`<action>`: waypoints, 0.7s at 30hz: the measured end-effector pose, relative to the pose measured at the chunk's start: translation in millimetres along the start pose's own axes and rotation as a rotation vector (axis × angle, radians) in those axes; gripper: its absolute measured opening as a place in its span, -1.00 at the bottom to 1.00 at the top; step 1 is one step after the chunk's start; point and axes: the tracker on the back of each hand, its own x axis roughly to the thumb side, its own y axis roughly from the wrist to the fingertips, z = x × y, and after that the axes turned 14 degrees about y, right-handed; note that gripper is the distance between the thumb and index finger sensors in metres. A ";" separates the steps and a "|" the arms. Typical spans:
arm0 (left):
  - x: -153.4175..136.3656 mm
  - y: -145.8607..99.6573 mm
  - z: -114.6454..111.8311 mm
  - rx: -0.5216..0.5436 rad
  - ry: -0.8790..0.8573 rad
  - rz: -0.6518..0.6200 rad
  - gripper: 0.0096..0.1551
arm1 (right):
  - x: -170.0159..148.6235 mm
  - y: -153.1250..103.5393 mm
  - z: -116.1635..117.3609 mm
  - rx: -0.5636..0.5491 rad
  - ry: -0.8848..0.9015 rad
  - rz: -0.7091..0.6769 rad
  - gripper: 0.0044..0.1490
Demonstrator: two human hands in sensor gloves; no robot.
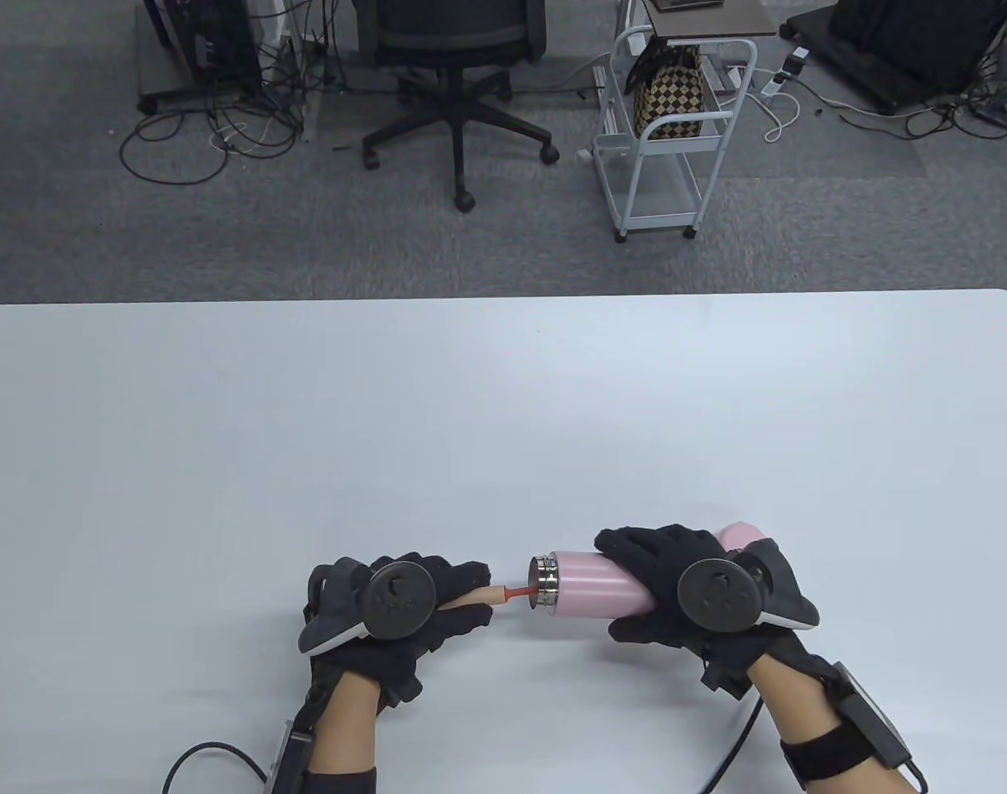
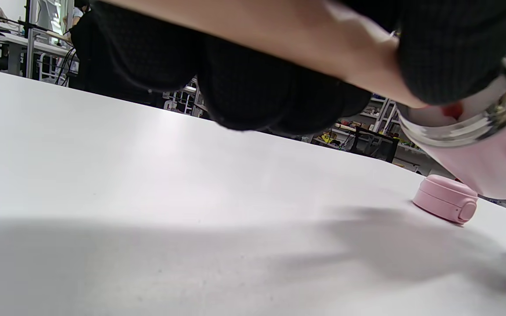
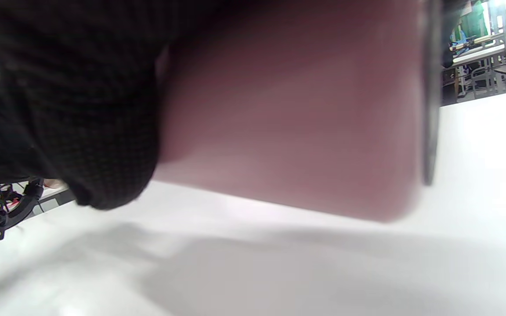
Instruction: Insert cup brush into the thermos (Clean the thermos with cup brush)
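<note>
Office clutter, a swivel chair (image 1: 453, 58) and a white rolling cart (image 1: 673, 141) stand beyond the white table (image 1: 503, 397) where both gloved hands work near the front edge. The right hand (image 1: 702, 591) wraps its fingers around the body of the pink thermos (image 1: 594, 583), held on its side above the tabletop with its steel-rimmed mouth facing left. The left hand (image 1: 404, 600) grips the pale handle of the cup brush (image 1: 503, 592), whose red neck already passes into the mouth; the brush head is hidden inside. The thermos looks rigid and smooth, likely slippery under fabric gloves, so a full grasp around mid-body suits it. The brush seems light, its neck probably somewhat flexible, best held at the handle's thick end. A pink lid (image 2: 446, 204) lies on the table behind the thermos.
</note>
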 end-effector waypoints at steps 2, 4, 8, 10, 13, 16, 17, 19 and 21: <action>-3.4 -1.4 1.4 0.006 0.025 0.013 -0.39 | -2.8 0.0 -0.6 0.012 -0.010 0.013 -0.03; -10.5 -4.1 1.8 -0.002 0.025 0.033 -0.39 | -7.4 -1.2 -3.0 0.013 -0.016 0.027 -0.03; -24.7 -9.7 3.5 0.026 -0.033 0.073 -0.39 | -14.0 -3.3 -12.4 -0.021 0.023 0.041 -0.03; -27.6 -11.7 4.7 0.031 -0.040 0.083 -0.39 | -15.6 -4.4 -15.0 -0.035 0.027 0.043 -0.03; -36.1 -16.9 6.5 0.030 -0.013 0.128 -0.39 | -22.2 -7.0 -19.5 -0.049 0.015 0.081 -0.04; -53.7 -27.1 6.7 0.075 -0.011 0.223 -0.39 | -33.0 -11.7 -26.8 -0.089 0.012 0.112 -0.04; -60.7 -30.5 5.7 0.098 -0.026 0.274 -0.39 | -36.2 -13.1 -28.7 -0.119 0.040 0.119 -0.04; -70.4 -33.6 3.1 0.101 -0.057 0.340 -0.39 | -39.6 -13.2 -30.5 -0.152 0.100 0.120 -0.03; -77.7 -36.4 -0.5 0.102 -0.050 0.405 -0.38 | -41.7 -13.1 -29.8 -0.182 0.168 0.122 -0.02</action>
